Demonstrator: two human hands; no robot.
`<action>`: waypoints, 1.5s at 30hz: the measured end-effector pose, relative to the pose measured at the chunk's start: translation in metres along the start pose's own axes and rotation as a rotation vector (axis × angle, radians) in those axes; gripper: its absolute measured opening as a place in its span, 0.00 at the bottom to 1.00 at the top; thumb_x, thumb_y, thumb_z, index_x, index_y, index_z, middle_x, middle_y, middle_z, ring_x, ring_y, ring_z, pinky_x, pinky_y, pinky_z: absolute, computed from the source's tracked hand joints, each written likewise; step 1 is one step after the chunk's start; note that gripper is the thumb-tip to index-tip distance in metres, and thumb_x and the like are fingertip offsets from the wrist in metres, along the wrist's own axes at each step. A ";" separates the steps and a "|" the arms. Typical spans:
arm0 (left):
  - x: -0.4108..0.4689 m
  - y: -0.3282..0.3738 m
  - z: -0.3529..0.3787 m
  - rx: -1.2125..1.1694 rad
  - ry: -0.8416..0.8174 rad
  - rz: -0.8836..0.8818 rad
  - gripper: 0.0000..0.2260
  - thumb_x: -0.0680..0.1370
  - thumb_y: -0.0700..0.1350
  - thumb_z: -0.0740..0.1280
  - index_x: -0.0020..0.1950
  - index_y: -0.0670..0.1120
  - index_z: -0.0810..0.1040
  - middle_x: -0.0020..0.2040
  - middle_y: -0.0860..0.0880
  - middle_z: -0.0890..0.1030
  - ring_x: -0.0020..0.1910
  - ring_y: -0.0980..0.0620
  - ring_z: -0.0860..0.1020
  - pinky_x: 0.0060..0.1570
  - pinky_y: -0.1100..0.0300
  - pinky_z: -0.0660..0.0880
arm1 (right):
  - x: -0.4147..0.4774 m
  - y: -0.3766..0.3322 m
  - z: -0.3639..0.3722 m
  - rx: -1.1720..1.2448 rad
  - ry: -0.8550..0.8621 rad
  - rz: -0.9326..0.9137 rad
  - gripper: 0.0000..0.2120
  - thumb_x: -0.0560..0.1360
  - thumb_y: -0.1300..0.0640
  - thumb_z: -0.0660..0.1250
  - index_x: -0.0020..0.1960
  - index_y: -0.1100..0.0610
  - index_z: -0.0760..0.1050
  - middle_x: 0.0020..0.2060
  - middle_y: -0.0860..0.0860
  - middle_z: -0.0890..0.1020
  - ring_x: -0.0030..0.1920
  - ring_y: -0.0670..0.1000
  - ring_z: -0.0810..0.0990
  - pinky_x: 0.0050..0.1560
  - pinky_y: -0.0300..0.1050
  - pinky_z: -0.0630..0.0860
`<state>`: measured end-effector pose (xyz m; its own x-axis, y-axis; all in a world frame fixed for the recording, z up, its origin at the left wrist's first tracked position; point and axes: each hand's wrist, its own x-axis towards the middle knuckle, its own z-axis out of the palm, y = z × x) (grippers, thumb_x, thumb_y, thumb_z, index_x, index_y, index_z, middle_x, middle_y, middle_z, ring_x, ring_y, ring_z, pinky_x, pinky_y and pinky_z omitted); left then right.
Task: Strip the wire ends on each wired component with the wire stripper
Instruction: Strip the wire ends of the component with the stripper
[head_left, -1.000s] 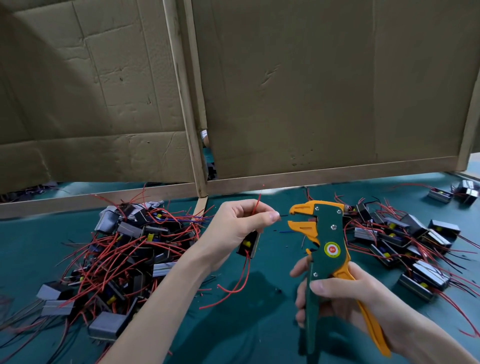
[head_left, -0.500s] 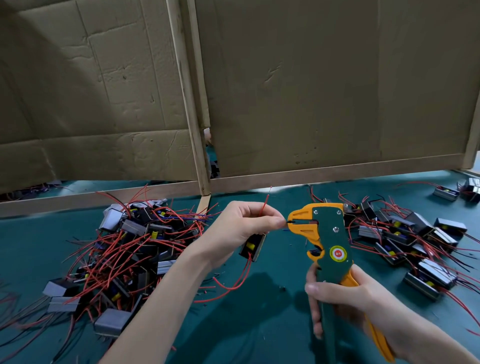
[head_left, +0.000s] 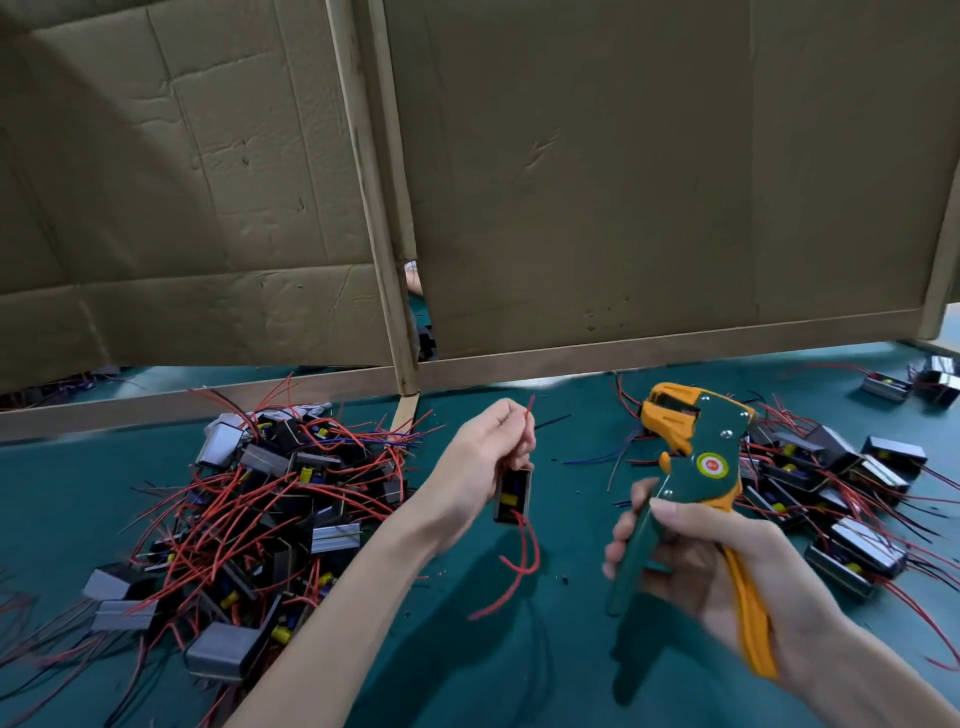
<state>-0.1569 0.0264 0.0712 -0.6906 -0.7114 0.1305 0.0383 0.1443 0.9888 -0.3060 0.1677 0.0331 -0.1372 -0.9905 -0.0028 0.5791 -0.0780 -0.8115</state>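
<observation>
Cardboard wall (head_left: 623, 182): stands behind your green table (head_left: 467, 649).
Left pile (head_left: 270, 509): wired components in a heap; a smaller right spread (head_left: 841, 493) lies opposite.
Wire stripper (head_left: 696, 467): your right hand (head_left: 696, 561) grips its handles, head up.
Component (head_left: 513, 493): hangs from your left hand (head_left: 478, 467), which pinches its red wire (head_left: 529, 410); your hands are apart.

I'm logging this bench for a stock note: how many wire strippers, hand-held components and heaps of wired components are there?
Green-and-orange wire stripper, gripped by the right hand: 1
Black wired component with red wires, held by the left hand: 1
Heaps of grey-and-black wired components, left heap and right heap: 2
Total: 4
</observation>
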 end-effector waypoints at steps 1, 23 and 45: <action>0.000 -0.001 0.000 0.098 0.001 0.038 0.13 0.83 0.43 0.55 0.40 0.46 0.71 0.33 0.52 0.69 0.36 0.54 0.65 0.45 0.62 0.67 | 0.000 -0.002 -0.002 -0.036 0.001 0.007 0.24 0.50 0.58 0.83 0.43 0.62 0.81 0.38 0.64 0.79 0.38 0.63 0.82 0.39 0.56 0.80; -0.008 0.020 -0.006 0.233 -0.172 0.182 0.06 0.78 0.36 0.66 0.44 0.41 0.81 0.34 0.58 0.81 0.34 0.67 0.75 0.38 0.77 0.67 | -0.004 0.005 -0.002 -0.325 -0.179 0.164 0.20 0.57 0.55 0.83 0.43 0.62 0.80 0.37 0.67 0.79 0.38 0.66 0.81 0.43 0.58 0.79; -0.008 0.040 -0.026 0.391 0.113 0.170 0.07 0.77 0.40 0.67 0.41 0.47 0.83 0.38 0.57 0.83 0.41 0.66 0.78 0.47 0.74 0.71 | -0.005 0.006 0.011 -0.122 0.002 0.058 0.17 0.60 0.67 0.75 0.48 0.62 0.80 0.38 0.68 0.79 0.36 0.66 0.81 0.36 0.56 0.80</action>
<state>-0.1312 0.0201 0.1116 -0.6138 -0.7229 0.3173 -0.1471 0.4995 0.8537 -0.2930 0.1713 0.0345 -0.1078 -0.9928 -0.0523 0.4842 -0.0065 -0.8750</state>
